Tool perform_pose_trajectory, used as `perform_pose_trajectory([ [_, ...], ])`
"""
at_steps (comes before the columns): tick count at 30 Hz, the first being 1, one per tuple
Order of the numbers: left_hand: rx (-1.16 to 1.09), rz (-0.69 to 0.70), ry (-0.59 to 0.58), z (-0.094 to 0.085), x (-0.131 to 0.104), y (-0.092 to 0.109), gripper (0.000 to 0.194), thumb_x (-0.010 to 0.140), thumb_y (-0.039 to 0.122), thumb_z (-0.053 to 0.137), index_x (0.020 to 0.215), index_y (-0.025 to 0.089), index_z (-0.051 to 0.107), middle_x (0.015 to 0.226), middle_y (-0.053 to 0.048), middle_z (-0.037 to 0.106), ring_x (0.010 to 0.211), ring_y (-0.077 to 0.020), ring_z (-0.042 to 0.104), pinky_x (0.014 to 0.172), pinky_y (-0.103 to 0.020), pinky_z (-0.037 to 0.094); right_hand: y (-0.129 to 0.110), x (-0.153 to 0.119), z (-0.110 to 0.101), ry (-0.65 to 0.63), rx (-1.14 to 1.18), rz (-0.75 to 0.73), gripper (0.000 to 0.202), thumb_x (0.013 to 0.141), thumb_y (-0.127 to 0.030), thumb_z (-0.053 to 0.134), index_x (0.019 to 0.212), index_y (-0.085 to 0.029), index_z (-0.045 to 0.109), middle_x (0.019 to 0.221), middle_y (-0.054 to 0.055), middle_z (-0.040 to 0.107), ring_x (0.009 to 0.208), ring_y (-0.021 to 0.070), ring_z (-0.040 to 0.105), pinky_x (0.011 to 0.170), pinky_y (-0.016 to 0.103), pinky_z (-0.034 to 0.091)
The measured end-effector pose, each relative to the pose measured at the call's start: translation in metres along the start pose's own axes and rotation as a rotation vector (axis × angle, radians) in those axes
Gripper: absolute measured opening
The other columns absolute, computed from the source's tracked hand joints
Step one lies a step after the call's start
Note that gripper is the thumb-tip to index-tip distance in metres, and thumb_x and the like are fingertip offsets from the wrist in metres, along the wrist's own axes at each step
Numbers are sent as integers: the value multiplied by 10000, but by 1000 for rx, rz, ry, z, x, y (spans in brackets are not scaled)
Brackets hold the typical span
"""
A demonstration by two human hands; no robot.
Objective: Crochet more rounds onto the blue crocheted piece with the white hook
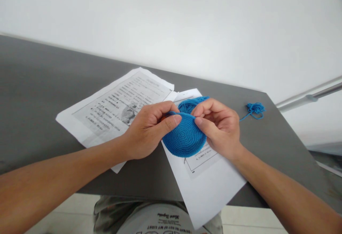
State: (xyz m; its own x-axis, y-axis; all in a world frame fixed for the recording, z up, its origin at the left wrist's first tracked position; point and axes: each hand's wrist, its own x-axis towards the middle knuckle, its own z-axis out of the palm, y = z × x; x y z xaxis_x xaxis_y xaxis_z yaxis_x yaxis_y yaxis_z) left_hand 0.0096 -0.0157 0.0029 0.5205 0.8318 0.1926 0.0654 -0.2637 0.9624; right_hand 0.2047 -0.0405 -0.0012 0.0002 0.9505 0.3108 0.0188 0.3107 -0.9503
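Disc [184,138] was held two-handed.
Left hand [148,129] pinched its edge at eleven o'clock, right hand [223,127] at one o'clock; yarn [190,104] lay beyond, at twelve.

Crocheted disc [184,138]: blue, concentric ring pattern; yarn tangle [255,109]: blue; left-hand sheet [91,105]: white with grey-black print; worktop [128,180]: dark grey; wall [171,20]: whitish.
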Motion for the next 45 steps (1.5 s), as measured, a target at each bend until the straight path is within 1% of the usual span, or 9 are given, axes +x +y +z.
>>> perform_pose_trajectory([
  [12,15,-4,-13,0,0,1,247,940,308,588,735,172,604,598,56,485,559,-98,418,520,-234,340,-3,1,0,-15,-86,22,65,694,-166,691,667,-208,649,573,-35,582,502,96,488,446,227,353],
  [22,1,1,-20,0,1,1,252,952,302,577,740,168,604,598,58,485,563,-95,417,520,-233,338,-2,0,1,-28,-26,-9,66,710,-156,714,706,-201,666,597,-33,583,517,96,492,450,227,357],
  [28,-1,8,-36,0,1,1,250,950,283,583,734,158,600,590,63,471,553,-85,408,510,-225,329,-2,0,0,-41,-24,-10,78,720,-115,693,703,-188,672,596,-34,594,516,88,502,456,219,362],
  [34,-30,10,-53,0,1,0,265,951,305,589,734,153,597,588,64,466,548,-83,404,502,-222,327,-2,0,0,-60,-22,-19,85,732,-101,679,698,-178,666,596,-38,598,498,71,481,446,206,346],
  [45,-51,4,-75,-1,1,-1,277,959,320,590,739,151,591,587,63,462,549,-84,401,503,-221,326,-3,0,-1,-68,-19,-19,86,729,-101,682,692,-177,667,592,-34,593,503,76,488,452,212,354],
])
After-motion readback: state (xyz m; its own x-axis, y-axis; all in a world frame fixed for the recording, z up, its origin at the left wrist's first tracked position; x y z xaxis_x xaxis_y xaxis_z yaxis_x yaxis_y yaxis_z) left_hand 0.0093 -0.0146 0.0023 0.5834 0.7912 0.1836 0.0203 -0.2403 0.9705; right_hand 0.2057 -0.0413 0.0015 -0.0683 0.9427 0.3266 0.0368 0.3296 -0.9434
